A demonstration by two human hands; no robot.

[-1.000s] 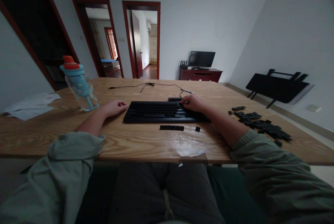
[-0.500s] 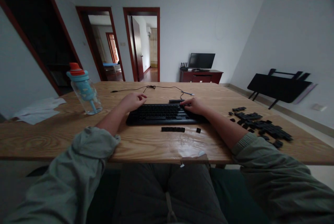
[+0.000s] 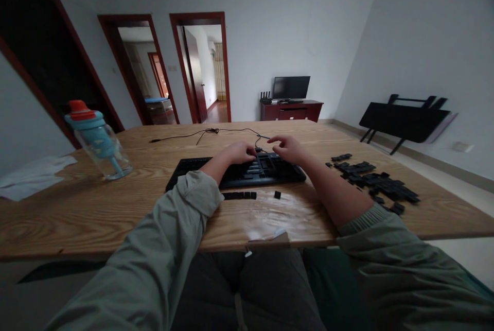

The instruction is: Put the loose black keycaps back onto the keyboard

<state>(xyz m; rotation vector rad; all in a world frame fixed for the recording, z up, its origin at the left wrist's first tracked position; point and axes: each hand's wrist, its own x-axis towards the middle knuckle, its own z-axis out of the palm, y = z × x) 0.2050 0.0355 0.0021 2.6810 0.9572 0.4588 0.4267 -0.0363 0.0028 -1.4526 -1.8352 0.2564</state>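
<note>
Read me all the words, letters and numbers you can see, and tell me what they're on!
No words, letters or numbers can be read here.
Keyboard: any letters on its keys are too small and dark to read.
Loose keycaps: too small and dark to read.
Bottle: pale marks, too blurred to tell if any are writing.
Screen: dark, nothing readable.

Both hands (image 3: 264, 151) close together, palms down.

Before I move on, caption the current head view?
Left hand at a partly bare keyboard, right hand above it, loose keycaps alongside.
</note>
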